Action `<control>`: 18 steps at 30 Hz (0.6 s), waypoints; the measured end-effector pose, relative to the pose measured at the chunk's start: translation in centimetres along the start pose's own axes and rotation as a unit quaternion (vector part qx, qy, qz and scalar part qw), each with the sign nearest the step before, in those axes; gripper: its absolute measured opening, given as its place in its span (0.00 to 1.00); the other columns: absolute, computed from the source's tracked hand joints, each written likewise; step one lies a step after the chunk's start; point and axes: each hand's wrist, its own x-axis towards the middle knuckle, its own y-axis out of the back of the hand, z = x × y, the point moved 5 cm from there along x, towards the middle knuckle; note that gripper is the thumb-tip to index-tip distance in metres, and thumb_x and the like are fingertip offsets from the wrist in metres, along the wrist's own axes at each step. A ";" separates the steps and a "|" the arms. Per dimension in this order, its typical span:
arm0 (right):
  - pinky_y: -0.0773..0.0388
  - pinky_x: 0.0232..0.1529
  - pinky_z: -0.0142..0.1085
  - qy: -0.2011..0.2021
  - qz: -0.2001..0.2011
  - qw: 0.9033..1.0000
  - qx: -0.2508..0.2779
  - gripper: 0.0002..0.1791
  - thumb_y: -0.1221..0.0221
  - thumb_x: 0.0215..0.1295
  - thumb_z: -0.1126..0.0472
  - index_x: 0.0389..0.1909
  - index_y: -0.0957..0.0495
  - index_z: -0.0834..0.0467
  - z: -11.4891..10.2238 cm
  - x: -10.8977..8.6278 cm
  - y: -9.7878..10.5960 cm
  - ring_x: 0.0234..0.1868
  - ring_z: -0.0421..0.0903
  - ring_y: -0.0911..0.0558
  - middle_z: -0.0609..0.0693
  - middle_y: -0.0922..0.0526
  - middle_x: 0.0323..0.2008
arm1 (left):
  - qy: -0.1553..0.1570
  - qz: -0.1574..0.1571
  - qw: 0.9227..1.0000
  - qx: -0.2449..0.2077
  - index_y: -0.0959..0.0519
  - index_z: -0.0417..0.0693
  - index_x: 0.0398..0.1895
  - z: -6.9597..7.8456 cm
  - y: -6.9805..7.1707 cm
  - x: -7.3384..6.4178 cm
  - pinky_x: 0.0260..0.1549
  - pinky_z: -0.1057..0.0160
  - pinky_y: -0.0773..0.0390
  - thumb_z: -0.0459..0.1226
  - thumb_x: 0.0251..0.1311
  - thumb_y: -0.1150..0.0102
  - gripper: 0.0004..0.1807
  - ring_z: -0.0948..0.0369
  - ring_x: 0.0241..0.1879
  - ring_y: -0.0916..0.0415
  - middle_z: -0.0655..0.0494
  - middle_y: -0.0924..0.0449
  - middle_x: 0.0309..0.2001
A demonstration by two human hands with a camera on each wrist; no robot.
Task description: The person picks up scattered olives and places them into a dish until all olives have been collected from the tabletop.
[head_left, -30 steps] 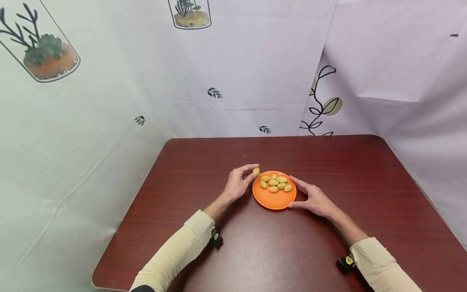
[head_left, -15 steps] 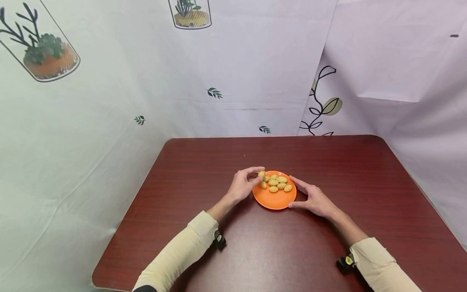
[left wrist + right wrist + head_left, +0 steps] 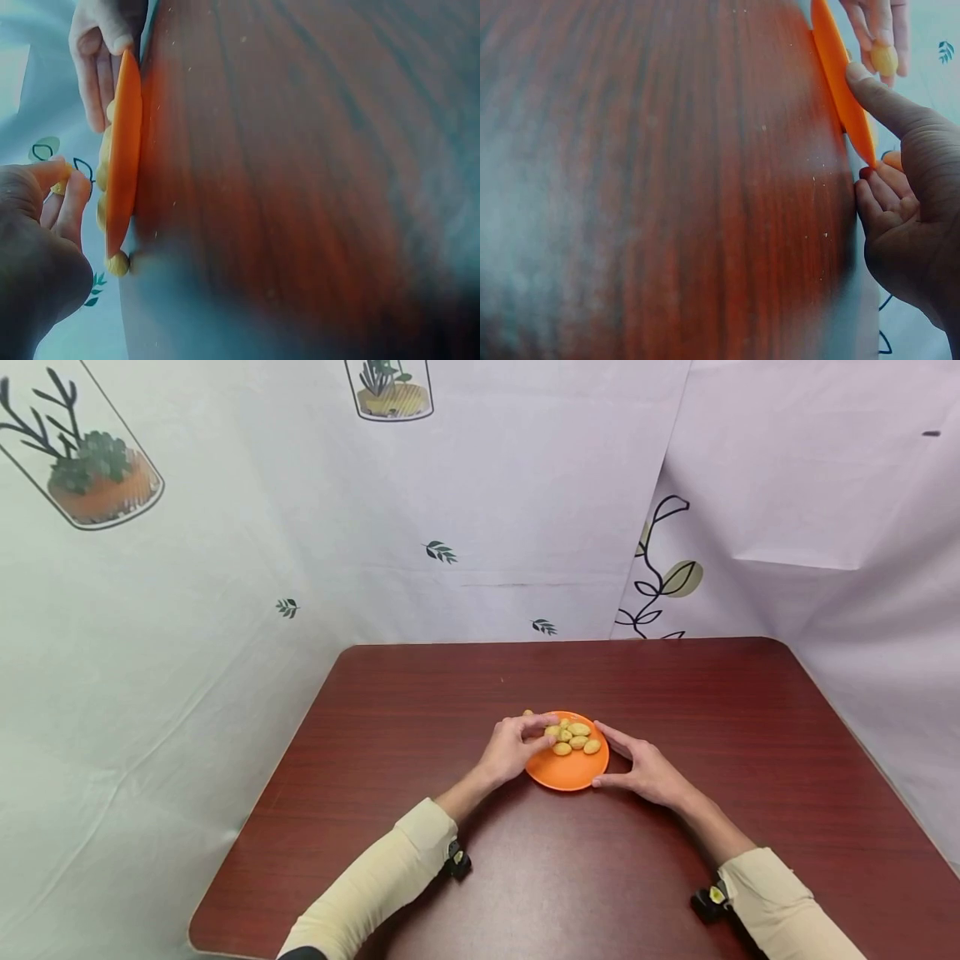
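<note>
An orange plate (image 3: pixel 564 772) lies on the table with several small yellow oval pieces (image 3: pixel 578 729) on it, perhaps nuts or tiny potatoes. Over the plate's left side, my left hand (image 3: pixel 516 747) pinches one such yellow piece (image 3: pixel 884 58) between thumb and fingertips. Another yellow piece (image 3: pixel 117 263) sits beside the plate's outer edge, at the back left in the head view. My right hand (image 3: pixel 647 770) holds the plate's right rim, its thumb and fingers spread along the edge. Some pieces on the plate are partly hidden behind my left fingers.
The dark red-brown wooden table (image 3: pixel 525 885) has rounded corners. Behind and to the left hangs pale cloth (image 3: pixel 480 510) printed with plants. A black wrist camera (image 3: pixel 459 862) sits at my left cuff, and a similar camera (image 3: pixel 709 904) at my right.
My left hand has moved right, from the plate's left edge to over the plate, carrying a yellow piece. A piece at the back left edge now shows. My right hand stays at the rim.
</note>
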 end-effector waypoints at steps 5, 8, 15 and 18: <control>0.46 0.66 0.14 0.002 -0.001 1.000 0.009 0.57 0.20 0.58 0.52 0.82 0.41 0.65 0.0 0.0 0.0 0.78 0.60 0.34 0.61 0.35 0.79 | -0.009 -0.023 1.000 0.009 0.12 0.44 0.59 0.3 -0.7 -0.2 0.49 0.68 0.16 0.32 0.68 0.29 0.17 0.62 0.51 0.12 0.53 0.12 0.57; 0.46 0.66 0.14 0.003 0.000 1.000 0.009 0.57 0.20 0.58 0.52 0.82 0.40 0.65 0.0 0.0 0.0 0.78 0.61 0.34 0.61 0.35 0.79 | -0.010 -0.034 0.999 0.009 0.12 0.44 0.59 0.5 -1.0 -0.3 0.50 0.68 0.16 0.32 0.68 0.30 0.17 0.63 0.52 0.13 0.53 0.12 0.57; 0.46 0.66 0.14 0.005 0.001 1.000 0.002 0.57 0.20 0.58 0.52 0.82 0.41 0.65 0.1 0.0 0.0 0.78 0.60 0.34 0.61 0.35 0.79 | -0.021 -0.046 0.999 0.013 0.11 0.45 0.58 1.1 -1.6 -0.5 0.52 0.69 0.17 0.33 0.67 0.28 0.17 0.65 0.55 0.15 0.52 0.12 0.56; 0.46 0.66 0.15 0.006 0.002 1.000 0.001 0.57 0.20 0.58 0.52 0.81 0.40 0.65 0.0 0.0 0.0 0.78 0.60 0.33 0.61 0.34 0.78 | -0.030 -0.048 0.998 0.017 0.11 0.46 0.58 1.3 -1.8 -0.5 0.52 0.70 0.19 0.32 0.66 0.28 0.17 0.66 0.57 0.16 0.54 0.11 0.55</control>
